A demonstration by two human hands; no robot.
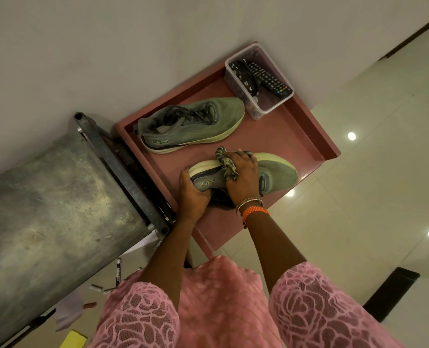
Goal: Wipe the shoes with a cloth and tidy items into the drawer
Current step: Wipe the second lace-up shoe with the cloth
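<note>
Shoe gripped by left hand, right hand clutching cloth, beside second shoe.

Shoes – matt suede-like fabric; box – clear plastic; floor glossy; cabinet dull, scuffed metal.

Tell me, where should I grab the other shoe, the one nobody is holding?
Probably at the heel collar. The far shoe lies upright on the pink tray, its opening facing up and its heel toward the metal box. Come from above at that end, fingers inside the opening, thumb behind the heel.
</note>
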